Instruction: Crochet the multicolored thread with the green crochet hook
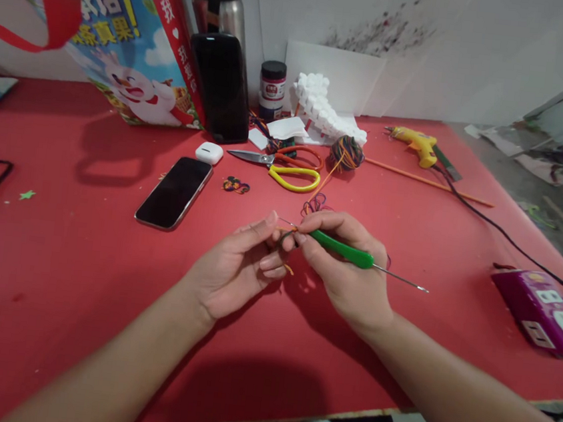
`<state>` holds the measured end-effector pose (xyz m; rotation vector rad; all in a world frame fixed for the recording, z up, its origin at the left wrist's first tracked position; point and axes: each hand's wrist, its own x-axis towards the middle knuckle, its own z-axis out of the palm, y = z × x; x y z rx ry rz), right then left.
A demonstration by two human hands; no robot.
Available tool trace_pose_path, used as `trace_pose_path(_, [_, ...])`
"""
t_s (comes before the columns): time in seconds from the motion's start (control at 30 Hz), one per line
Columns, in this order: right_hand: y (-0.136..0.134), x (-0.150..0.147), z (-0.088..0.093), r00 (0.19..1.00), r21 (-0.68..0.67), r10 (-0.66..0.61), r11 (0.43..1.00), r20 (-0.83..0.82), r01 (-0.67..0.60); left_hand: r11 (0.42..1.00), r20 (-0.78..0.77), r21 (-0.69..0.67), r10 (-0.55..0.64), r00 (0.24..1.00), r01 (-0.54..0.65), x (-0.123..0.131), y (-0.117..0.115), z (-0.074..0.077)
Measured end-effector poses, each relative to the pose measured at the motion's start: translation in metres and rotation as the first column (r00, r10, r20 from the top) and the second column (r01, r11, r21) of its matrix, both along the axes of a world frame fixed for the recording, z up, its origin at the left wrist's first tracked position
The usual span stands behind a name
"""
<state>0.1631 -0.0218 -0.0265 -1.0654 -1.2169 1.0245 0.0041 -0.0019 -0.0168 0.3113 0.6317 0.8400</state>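
Fingers (333, 222) holding green-handled hook (346, 249), red table (81, 250)

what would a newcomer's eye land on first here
Probably the green-handled hook in the right hand, near the middle of the view, its tip by the left hand, vivid against the red table. Next, perhaps the big printed bag standing at the upper left. Beyond the hands, scissors with one orange-red and one yellow handle lie beside a multicoloured yarn ball.
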Motion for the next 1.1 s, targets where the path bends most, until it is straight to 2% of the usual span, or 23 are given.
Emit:
trace_pose_path(0.1, [0.0, -0.002, 0.0, 1.0, 0.012, -0.022, 1.0, 0.015, 0.022, 0.999, 0.013, 0.003, 0.048, 0.999, -0.048, 0.003, -0.002, 0.001])
trace_pose_path(0.23, [0.0, -0.006, -0.002, 0.993, 0.03, -0.102, 0.995, 0.064, 0.1, 0.977, 0.006, -0.004, 0.215, 0.977, -0.215, 0.012, -0.005, -0.003])
trace_pose_path(0.3, [0.001, -0.007, -0.003, 0.99, 0.028, -0.125, 0.992, 0.065, 0.123, 0.965, -0.006, -0.008, 0.263, 0.965, -0.263, 0.015, -0.007, -0.006])
trace_pose_path(0.43, [0.002, -0.007, -0.005, 0.989, 0.029, -0.128, 0.992, 0.078, 0.126, 0.963, -0.072, -0.024, 0.266, 0.961, -0.268, 0.018, -0.009, -0.009])
trace_pose_path(0.63, [0.002, -0.002, -0.007, 0.985, 0.098, -0.092, 0.992, 0.143, 0.078, 0.961, -0.203, -0.015, 0.268, 0.942, -0.277, 0.017, -0.007, -0.01])
trace_pose_path(0.93, [0.001, 0.007, -0.007, 0.977, 0.207, -0.013, 0.978, 0.212, -0.032, 0.958, -0.228, 0.05, 0.285, 0.931, -0.281, 0.013, -0.005, -0.006])
trace_pose_path(1.1, [-0.001, 0.01, -0.009, 0.957, 0.257, -0.043, 0.966, 0.288, -0.034, 0.96, -0.174, 0.085, 0.277, 0.945, -0.266, 0.011, -0.004, -0.005])
